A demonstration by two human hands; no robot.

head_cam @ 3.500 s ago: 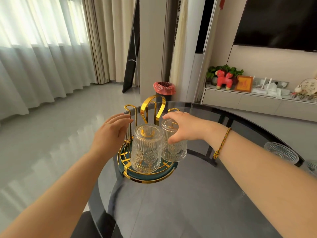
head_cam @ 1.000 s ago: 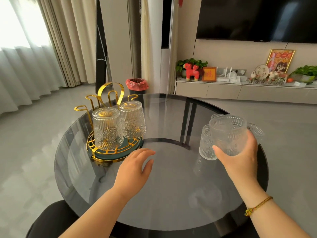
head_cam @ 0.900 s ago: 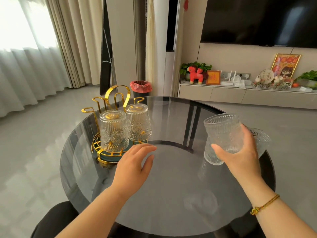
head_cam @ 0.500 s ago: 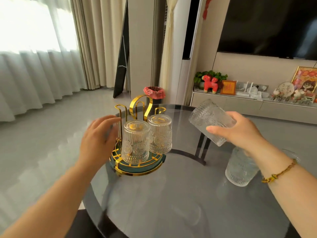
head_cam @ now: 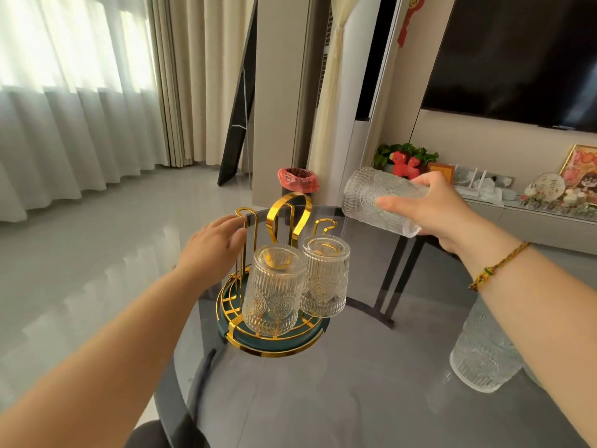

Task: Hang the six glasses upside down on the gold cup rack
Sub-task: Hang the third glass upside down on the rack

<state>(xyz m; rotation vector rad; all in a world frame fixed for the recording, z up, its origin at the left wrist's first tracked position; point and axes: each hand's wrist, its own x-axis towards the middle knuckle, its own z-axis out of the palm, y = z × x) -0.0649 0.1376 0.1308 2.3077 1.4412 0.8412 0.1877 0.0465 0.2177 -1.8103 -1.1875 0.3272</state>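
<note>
Above the rack (head_cam: 274, 318), right hand (head_cam: 442, 211) grips a tilted glass (head_cam: 365, 198).

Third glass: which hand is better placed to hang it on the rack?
Right hand: it already holds the tilted glass above the gold rack. Left hand rests at a hook, empty.

Daylight pours through sheer white curtains (head_cam: 64, 124) well left of the hands, with beige drapes (head_cam: 181, 79) beside them. Glossy grey floor tiles (head_cam: 97, 253) mirror the glow. Beyond the hands stands a bin with a red liner (head_cam: 298, 180). Right of them, a dark television (head_cam: 523, 59) hangs above a low cabinet (head_cam: 533, 221) crowded with small ornaments, perhaps figurines.
</note>
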